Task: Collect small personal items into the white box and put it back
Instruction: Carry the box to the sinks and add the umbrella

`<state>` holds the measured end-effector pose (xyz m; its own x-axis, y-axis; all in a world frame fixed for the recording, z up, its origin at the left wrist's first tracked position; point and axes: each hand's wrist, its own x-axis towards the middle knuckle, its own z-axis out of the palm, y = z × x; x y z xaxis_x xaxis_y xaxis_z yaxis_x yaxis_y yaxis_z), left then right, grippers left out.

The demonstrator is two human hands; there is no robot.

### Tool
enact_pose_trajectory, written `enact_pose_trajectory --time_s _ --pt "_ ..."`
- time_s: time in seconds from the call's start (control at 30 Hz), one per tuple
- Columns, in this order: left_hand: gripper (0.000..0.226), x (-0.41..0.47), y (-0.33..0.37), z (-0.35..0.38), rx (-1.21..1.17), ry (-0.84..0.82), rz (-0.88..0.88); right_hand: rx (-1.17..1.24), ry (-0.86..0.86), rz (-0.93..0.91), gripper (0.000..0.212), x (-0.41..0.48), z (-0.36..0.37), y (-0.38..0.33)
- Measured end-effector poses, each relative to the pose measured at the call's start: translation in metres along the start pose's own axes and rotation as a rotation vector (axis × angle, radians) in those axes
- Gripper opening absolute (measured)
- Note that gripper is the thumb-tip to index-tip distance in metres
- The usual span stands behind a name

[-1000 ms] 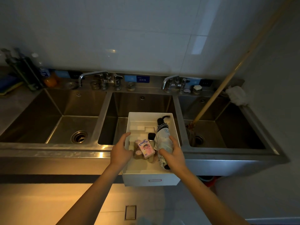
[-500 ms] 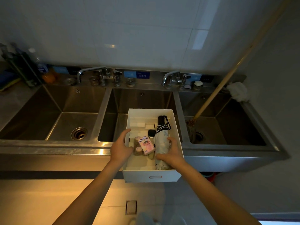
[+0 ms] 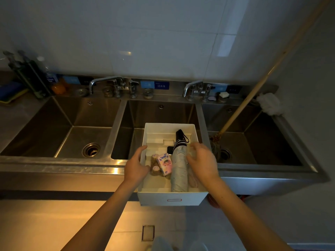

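The white box (image 3: 172, 199) rests on the front rim of the middle sink basin and overhangs toward me. Inside it a folded pale blue umbrella (image 3: 178, 167) with a black handle lies lengthwise. Left of the umbrella are a pink printed packet (image 3: 165, 164) and a small brown soft item (image 3: 155, 168). A small dark object (image 3: 170, 149) sits behind them, and a pinkish item (image 3: 192, 178) lies against the right wall. My left hand (image 3: 135, 164) grips the box's left wall. My right hand (image 3: 202, 160) hovers over the right wall, fingers loosely spread, holding nothing.
A steel three-basin sink (image 3: 59, 160) runs along the tiled wall with two taps (image 3: 107, 82) (image 3: 193, 87). A mop with a wooden handle (image 3: 253, 95) leans in the right basin, with a white cloth (image 3: 270, 104) beside it. Bottles (image 3: 45, 73) and a sponge (image 3: 10, 93) stand at the far left.
My right hand has let go of the umbrella and lifted to the right. The umbrella now lies flat in the box. My left hand stays on the left wall.
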<state>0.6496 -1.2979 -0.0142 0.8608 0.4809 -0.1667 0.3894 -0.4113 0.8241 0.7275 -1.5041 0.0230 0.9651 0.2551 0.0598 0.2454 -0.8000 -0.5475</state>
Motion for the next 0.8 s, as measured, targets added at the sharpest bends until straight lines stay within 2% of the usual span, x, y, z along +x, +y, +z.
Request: enact_pose_trajectory --time_s 0.03,0.1,0.17,0.3,0.43,0.6,0.8 --pt "0.070 -0.001 0.000 0.000 0.000 -0.002 0.004 -0.059 0.007 -0.029 0.040 0.004 -0.002 0.005" --pt "0.071 -0.002 -0.001 0.000 0.005 -0.002 0.013 -0.071 -0.125 0.052 0.047 0.010 0.000 0.013" --pt "0.070 -0.002 -0.001 0.001 0.007 -0.001 0.015 0.046 -0.275 0.154 0.051 0.011 0.003 0.021" --pt "0.072 -0.003 -0.002 0.002 -0.007 -0.004 0.005 0.243 -0.378 0.199 0.056 0.004 0.006 0.027" --pt "0.072 -0.004 -0.005 0.002 0.022 -0.004 0.016 0.356 -0.325 0.187 0.059 -0.003 0.007 0.030" --pt "0.075 -0.008 -0.001 0.002 0.053 0.015 0.013 0.374 -0.243 0.147 0.067 -0.009 0.006 0.034" --pt "0.072 -0.015 0.016 -0.005 0.074 0.014 0.022 0.388 -0.226 0.127 0.061 -0.012 -0.005 0.036"
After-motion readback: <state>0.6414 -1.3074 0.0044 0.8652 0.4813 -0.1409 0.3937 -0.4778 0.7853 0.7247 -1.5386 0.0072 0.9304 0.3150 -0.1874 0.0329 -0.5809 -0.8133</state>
